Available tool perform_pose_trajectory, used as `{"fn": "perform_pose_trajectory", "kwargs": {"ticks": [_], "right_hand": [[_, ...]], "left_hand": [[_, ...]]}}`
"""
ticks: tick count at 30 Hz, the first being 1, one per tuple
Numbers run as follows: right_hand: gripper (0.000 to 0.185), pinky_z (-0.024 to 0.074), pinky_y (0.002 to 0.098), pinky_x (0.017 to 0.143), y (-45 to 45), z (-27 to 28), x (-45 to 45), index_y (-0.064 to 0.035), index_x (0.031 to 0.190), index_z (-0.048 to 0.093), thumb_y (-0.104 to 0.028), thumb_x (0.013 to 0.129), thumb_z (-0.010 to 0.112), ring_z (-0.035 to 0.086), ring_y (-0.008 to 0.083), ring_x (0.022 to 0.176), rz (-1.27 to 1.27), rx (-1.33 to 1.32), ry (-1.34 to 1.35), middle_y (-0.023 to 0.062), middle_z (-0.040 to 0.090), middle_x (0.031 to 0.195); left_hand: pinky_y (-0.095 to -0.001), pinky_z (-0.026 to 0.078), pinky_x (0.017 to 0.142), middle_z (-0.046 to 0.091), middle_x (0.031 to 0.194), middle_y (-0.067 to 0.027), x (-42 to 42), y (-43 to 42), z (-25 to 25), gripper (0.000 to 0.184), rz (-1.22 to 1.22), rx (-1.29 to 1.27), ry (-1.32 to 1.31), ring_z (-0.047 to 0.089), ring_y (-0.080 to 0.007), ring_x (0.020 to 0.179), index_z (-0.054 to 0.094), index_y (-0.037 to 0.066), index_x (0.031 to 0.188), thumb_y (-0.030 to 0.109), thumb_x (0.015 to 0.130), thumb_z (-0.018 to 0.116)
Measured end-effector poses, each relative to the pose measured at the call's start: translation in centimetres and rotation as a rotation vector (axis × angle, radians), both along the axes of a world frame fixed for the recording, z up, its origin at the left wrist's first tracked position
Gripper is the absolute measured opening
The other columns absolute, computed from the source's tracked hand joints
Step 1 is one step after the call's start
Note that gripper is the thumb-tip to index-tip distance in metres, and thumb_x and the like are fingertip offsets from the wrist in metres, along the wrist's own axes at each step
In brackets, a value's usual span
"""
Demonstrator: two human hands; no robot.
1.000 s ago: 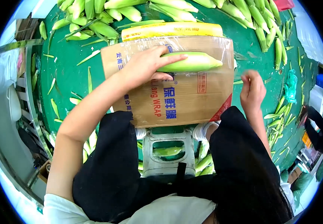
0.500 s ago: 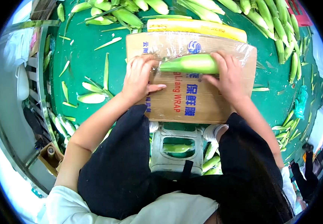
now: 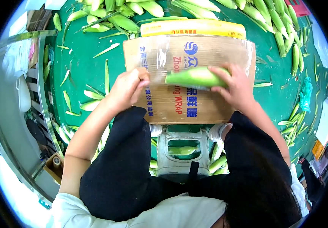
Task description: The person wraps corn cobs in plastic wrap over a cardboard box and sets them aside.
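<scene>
A green ear of corn in its husk [image 3: 198,77] is held above the cardboard box [image 3: 221,110], its narrow end pointing left. My right hand [image 3: 235,85] is closed around the ear's thick right end. My left hand [image 3: 130,89] is curled into a fist or pinch left of the ear's tip, apart from it. Whatever may be in those fingers is hidden. Shiny clear film [image 3: 156,57] lies across the box's upper part. Along the box's far edge lies a yellow printed roll or carton [image 3: 194,28].
Piles of corn [image 3: 112,17] lie at the far side, with more corn [image 3: 274,19] at the far right. Loose husk leaves [image 3: 107,78] are scattered on the green floor [image 3: 84,57]. A plastic stool [image 3: 183,167] stands between my legs. A teal glove [image 3: 305,95] lies at the right.
My left hand has drawn away from the ear's tip, and its fingers have curled in. The ear, still in my right hand, has shifted slightly right and down.
</scene>
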State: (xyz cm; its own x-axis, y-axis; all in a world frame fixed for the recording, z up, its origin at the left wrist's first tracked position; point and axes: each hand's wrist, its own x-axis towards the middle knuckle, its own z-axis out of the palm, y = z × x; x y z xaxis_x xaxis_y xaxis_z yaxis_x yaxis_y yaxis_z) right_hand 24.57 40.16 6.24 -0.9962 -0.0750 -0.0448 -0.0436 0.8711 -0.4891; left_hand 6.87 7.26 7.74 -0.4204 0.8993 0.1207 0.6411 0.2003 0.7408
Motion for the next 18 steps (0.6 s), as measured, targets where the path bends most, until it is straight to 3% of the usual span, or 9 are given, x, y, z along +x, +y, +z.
{"fn": "perform_pose_trajectory", "kwargs": {"ticks": [2,3,6,8,12,14,16,17,18], "right_hand": [[0.071,0.0486,0.0445,0.095,-0.7,0.5,2.5,-0.0215,0.141,0.064,-0.026,0.074,0.087,0.060,0.0352,0.112,0.068,-0.093,-0.086,0.0137,0.062,0.125],[0.063,0.0460,0.0465,0.101,-1.0,0.9,3.1,-0.0226,0.140,0.065,-0.035,0.081,0.082,0.058,0.0351,0.120,0.074,-0.097,-0.187,0.0139,0.060,0.132],[0.057,0.0418,0.0496,0.105,-1.2,0.4,2.2,-0.0250,0.141,0.064,-0.042,0.087,0.074,0.053,0.0344,0.128,0.098,0.026,-0.001,0.0124,0.056,0.140],[0.056,0.0372,0.0541,0.109,-0.8,-0.5,-0.4,-0.0159,0.138,0.064,-0.049,0.093,0.065,0.048,0.0371,0.136,0.073,0.112,0.130,0.0153,0.051,0.149],[0.057,0.0402,0.0524,0.109,0.5,-2.3,-6.5,-0.0030,0.130,0.063,-0.049,0.096,0.065,0.054,0.0400,0.129,-0.182,0.221,0.274,0.0210,0.053,0.146],[0.048,0.0410,0.0512,0.109,0.8,-1.1,-8.6,-0.0065,0.133,0.062,-0.039,0.098,0.065,0.053,0.0418,0.128,-0.209,0.103,0.201,0.0212,0.054,0.145],[0.051,0.0423,0.0516,0.108,-0.2,0.4,-8.3,-0.0065,0.135,0.060,-0.038,0.096,0.068,0.054,0.0417,0.127,-0.159,-0.077,0.004,0.0218,0.057,0.141],[0.058,0.0438,0.0515,0.108,-1.6,-1.4,-7.6,-0.0095,0.138,0.059,-0.041,0.092,0.073,0.056,0.0368,0.127,0.027,-0.126,0.245,0.0175,0.061,0.137],[0.062,0.0453,0.0482,0.106,-3.8,0.3,-8.2,-0.0128,0.138,0.061,-0.040,0.085,0.079,0.058,0.0293,0.128,0.098,0.177,0.248,0.0130,0.062,0.138]], "left_hand": [[-0.0460,0.054,0.072,0.064,0.089,-0.0166,1.0,1.7,2.1,0.014,-0.106,-0.124,-0.102,0.065,-0.0398,0.080,0.054,0.004,0.100,0.000,0.092,0.064],[-0.0474,0.053,0.071,0.063,0.088,-0.0167,1.3,2.9,1.2,0.011,-0.160,-0.136,-0.102,0.065,-0.0396,0.080,0.054,0.004,0.100,0.004,0.093,0.063],[-0.0481,0.052,0.077,0.062,0.093,-0.0144,-0.3,8.8,-3.6,0.015,-0.392,-0.218,-0.075,0.066,-0.0348,0.090,0.055,0.006,0.098,0.019,0.098,0.062],[-0.0448,0.051,0.087,0.062,0.101,-0.0117,-1.3,13.0,-6.4,0.018,-0.666,0.033,0.316,0.063,-0.0303,0.104,0.055,0.008,0.098,0.024,0.096,0.064],[-0.0395,0.050,0.100,0.066,0.122,-0.0107,-6.9,16.8,-7.6,0.036,-0.383,0.246,0.522,0.062,-0.0277,0.117,0.066,0.011,0.124,0.027,0.092,0.069],[-0.0416,0.051,0.104,0.067,0.127,-0.0093,-11.8,16.2,-8.1,0.044,-0.027,0.178,0.142,0.064,-0.0264,0.118,0.063,0.012,0.139,0.025,0.097,0.068],[-0.0305,0.054,0.083,0.069,0.097,-0.0044,-14.4,15.3,-5.3,0.030,0.193,0.219,0.157,0.064,-0.0151,0.089,0.067,0.004,0.129,0.016,0.101,0.064],[-0.0309,0.054,0.085,0.071,0.098,-0.0055,-14.8,14.8,-4.3,0.036,0.240,0.135,-0.070,0.067,-0.0178,0.094,0.063,0.004,0.136,0.015,0.101,0.064],[-0.0301,0.053,0.084,0.071,0.100,-0.0053,-15.0,14.8,-3.4,0.035,0.218,0.162,0.063,0.066,-0.0158,0.094,0.063,0.004,0.136,0.013,0.103,0.062]]}}
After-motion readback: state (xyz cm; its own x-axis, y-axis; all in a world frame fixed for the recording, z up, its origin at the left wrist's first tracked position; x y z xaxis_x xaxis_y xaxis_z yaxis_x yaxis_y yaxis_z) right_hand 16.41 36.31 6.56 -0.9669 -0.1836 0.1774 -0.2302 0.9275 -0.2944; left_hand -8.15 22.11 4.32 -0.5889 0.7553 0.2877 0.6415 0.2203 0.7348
